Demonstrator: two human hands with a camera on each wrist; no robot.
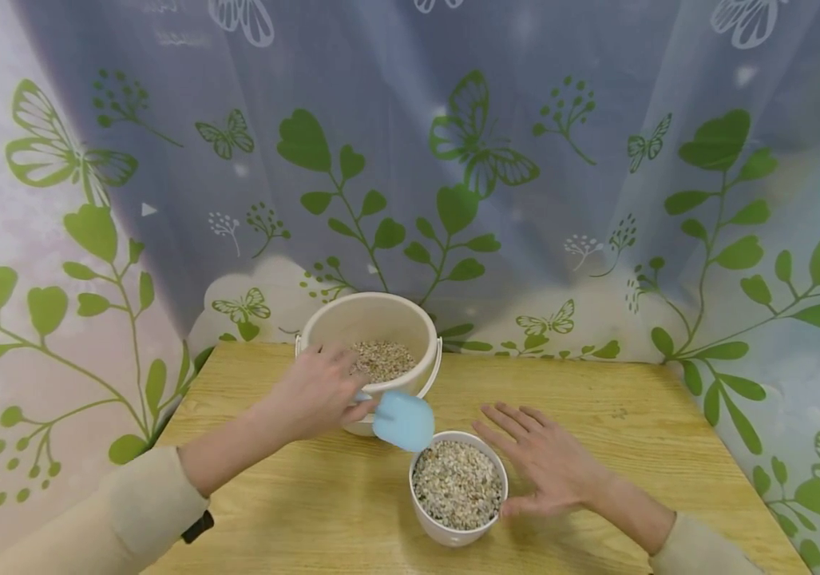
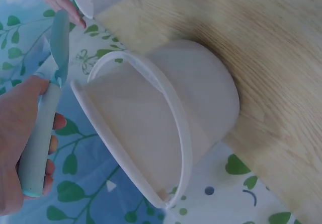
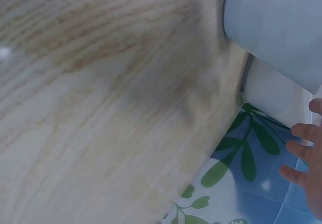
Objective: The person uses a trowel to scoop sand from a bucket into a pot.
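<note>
In the middle of the head view, the left hand (image 1: 316,391) is curled around the handle of a blue spatula (image 1: 404,420), and the left wrist view shows the fingers wrapped firmly on that handle. The blade hangs between the bucket (image 1: 370,319) behind it and the cup (image 1: 458,533) in front, just above the near rim of the bucket. The bucket holds a low layer of grain (image 1: 383,359); the cup is filled almost to its rim with the same grain. The right hand (image 1: 542,463) lies flat on the table (image 1: 639,415) at the right side of the cup, fingers straight and spread, holding nothing; the thumb seems to touch the wall of the cup, though from this view I cannot be sure. The risk I see is spilling: the cup is so full that a push from the blade or more grain on top may send some over the rim onto the table. The cup may also slide or tip, because the open hand only rests beside it.
</note>
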